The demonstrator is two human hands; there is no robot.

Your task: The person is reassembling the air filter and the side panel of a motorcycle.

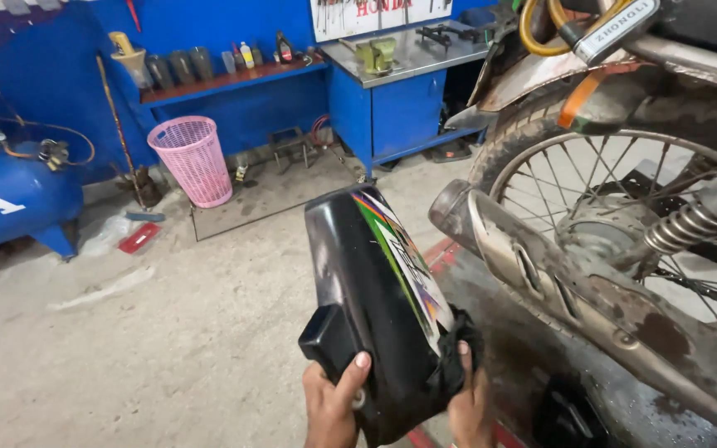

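Note:
Both my hands hold a black motorcycle side cover (367, 290) with green, white and purple stripes, tilted up over the concrete floor. My left hand (331, 404) grips its lower left edge beside a black box-shaped lug, thumb on the panel. My right hand (468, 400) grips the lower right edge, partly hidden behind the panel's torn black corner. To the right stands a dirty motorcycle: its rusty exhaust pipe (574, 290), spoked rear wheel (616, 191) and a shock spring (682, 228).
A pink plastic basket (192, 159) stands at the back by a blue shelf with bottles (234, 79). A blue workbench with a green vise (396, 83) sits beyond. A blue tank (10, 199) lies at left, a red object (139, 237) on the floor.

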